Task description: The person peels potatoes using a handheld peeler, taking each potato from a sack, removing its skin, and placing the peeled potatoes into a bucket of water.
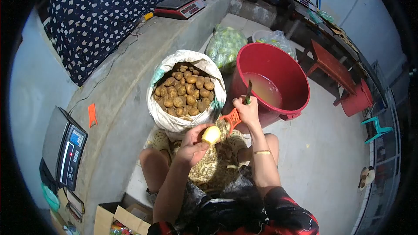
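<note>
My left hand point(194, 144) is closed around a pale yellow peeled potato point(211, 135). Closed just to its right, my right hand point(247, 111) grips an orange peeler point(232, 118) whose head is close to the potato. A narrow dark knife-like piece point(249, 89) with some green at its base also sticks up from that fist. Below both hands, a heap of peelings point(209, 169) lies between my legs. An open white sack point(167, 119) full of unpeeled brown potatoes point(185, 89) stands just ahead of my left hand.
A large red tub point(300, 89) with cloudy water stands ahead of my right hand. Behind the sack sits a plastic bag of green produce point(226, 45). The concrete ledge point(117, 91) at left carries scales and an orange tool point(92, 115). An open cardboard box point(104, 219) is at lower left.
</note>
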Tool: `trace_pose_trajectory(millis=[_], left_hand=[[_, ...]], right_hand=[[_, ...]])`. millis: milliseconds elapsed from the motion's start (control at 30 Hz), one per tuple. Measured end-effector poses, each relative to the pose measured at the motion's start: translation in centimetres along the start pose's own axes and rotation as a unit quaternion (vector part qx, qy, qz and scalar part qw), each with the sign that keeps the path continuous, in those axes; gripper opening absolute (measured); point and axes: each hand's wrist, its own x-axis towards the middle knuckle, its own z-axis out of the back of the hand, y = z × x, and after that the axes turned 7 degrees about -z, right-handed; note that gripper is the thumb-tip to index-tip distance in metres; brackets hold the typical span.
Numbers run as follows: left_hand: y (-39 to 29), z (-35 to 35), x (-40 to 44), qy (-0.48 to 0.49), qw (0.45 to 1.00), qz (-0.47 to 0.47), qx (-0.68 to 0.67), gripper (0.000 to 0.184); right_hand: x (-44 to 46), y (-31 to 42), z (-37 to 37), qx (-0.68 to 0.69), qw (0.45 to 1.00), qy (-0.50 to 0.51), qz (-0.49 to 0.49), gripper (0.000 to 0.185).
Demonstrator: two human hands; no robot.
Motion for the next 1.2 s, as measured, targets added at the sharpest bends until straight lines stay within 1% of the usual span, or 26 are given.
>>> trace_pose_trajectory(millis=[67,100,133,200,233,267,333,367,400,467,500,533,600,633,667,733,800,867,900,933,967,1000,1033,1067,1133,1200], left_hand=[[0.1,0.4,0.2,0.017,1.000,-0.018,0.016,0.067],[0.2,0.3,0.2,0.015,0.993,-0.051,0.102,0.066],[0.4,0.3,0.1,0.011,0.979,-0.081,0.187,0.065],[0.5,0.5,-0.1,0.031,0.982,-0.069,0.174,0.064],[0.2,-0.1,-0.1,0.016,0.994,-0.042,0.102,0.064],[0.0,-0.5,-0.1,0.000,0.999,-0.013,0.030,0.064],[0.0,-0.6,0.1,0.021,0.999,-0.031,0.036,0.063],[0.1,-0.6,0.1,0.017,0.994,-0.052,0.091,0.064],[0.2,-0.6,-0.1,0.010,0.987,-0.070,0.146,0.064],[0.7,0.3,-0.3,0.014,0.983,-0.085,0.161,0.065],[0.6,0.5,-0.2,0.014,0.994,-0.059,0.095,0.065],[0.4,0.5,-0.2,0.015,0.999,-0.032,0.030,0.065],[0.5,0.3,0.1,0.003,0.999,-0.043,0.033,0.063],[0.7,0.5,0.2,0.009,0.995,-0.066,0.076,0.062],[1.0,0.6,0.1,0.014,0.989,-0.086,0.119,0.061],[1.4,0.7,-0.2,-0.001,0.985,-0.094,0.145,0.058],[1.2,1.1,0.2,-0.003,0.993,-0.067,0.094,0.059],[1.0,0.7,0.2,0.003,0.995,-0.063,0.081,0.059],[0.9,0.3,0.4,0.032,0.996,-0.067,0.053,0.061],[0.9,0.2,0.4,0.060,0.995,-0.071,0.025,0.062],[1.0,0.4,0.3,0.060,0.995,-0.071,0.026,0.062],[0.9,0.6,0.2,0.069,0.995,-0.066,0.025,0.063],[0.7,0.8,0.1,0.079,0.995,-0.060,0.025,0.065],[0.5,0.9,0.2,0.080,0.995,-0.059,0.027,0.065],[0.2,0.8,0.5,0.041,0.999,-0.027,-0.009,0.066],[0.2,0.6,0.5,0.037,0.998,-0.045,-0.002,0.064]], right_hand=[[-1.5,3.2,0.7,0.022,0.998,0.045,0.028,0.028],[-2.5,5.0,1.1,0.000,0.997,0.052,0.060,0.028],[-2.3,4.3,0.9,-0.043,0.992,0.027,0.119,0.028],[-0.5,1.4,0.0,0.008,1.000,0.006,0.025,0.028],[0.0,0.9,-0.1,-0.026,0.999,-0.020,0.012,0.028],[0.0,0.2,-0.1,-0.025,0.999,-0.022,0.013,0.028],[-0.9,2.2,0.3,0.011,0.999,0.027,0.030,0.027],[-2.2,4.8,0.9,-0.007,0.998,0.056,0.034,0.026],[-2.6,5.0,0.8,-0.014,0.995,0.044,0.085,0.026],[-1.0,2.4,0.0,0.011,1.000,0.008,0.018,0.026],[0.3,-0.6,-0.3,-0.034,0.999,-0.015,0.009,0.026],[0.2,-0.1,-0.3,0.016,1.000,-0.012,-0.021,0.026],[-1.2,2.5,0.1,0.023,1.000,0.016,0.005,0.026],[-2.3,4.3,0.5,0.000,0.998,0.038,0.041,0.026],[-2.4,3.8,0.4,0.007,0.995,0.035,0.089,0.026],[-1.2,1.9,-0.6,0.018,1.000,0.010,0.021,0.028],[-0.4,1.0,-0.4,0.040,0.999,0.009,-0.023,0.031],[-0.4,0.3,-0.5,0.062,0.998,0.019,-0.012,0.032],[-0.3,0.2,-0.4,0.061,0.998,0.017,-0.013,0.032],[0.0,0.0,-0.4,0.050,0.999,0.007,-0.012,0.032],[0.2,-0.2,-0.5,0.040,0.999,-0.001,-0.009,0.032],[0.5,-0.3,-0.1,-0.022,0.999,-0.029,0.010,0.031],[0.5,-0.4,-0.1,-0.023,0.999,-0.033,0.007,0.031],[0.4,-0.5,-0.1,-0.025,0.999,-0.038,0.004,0.031],[0.5,0.0,0.3,-0.024,0.999,-0.038,-0.005,0.030],[0.4,-0.3,0.6,-0.024,0.999,-0.037,-0.017,0.030]])
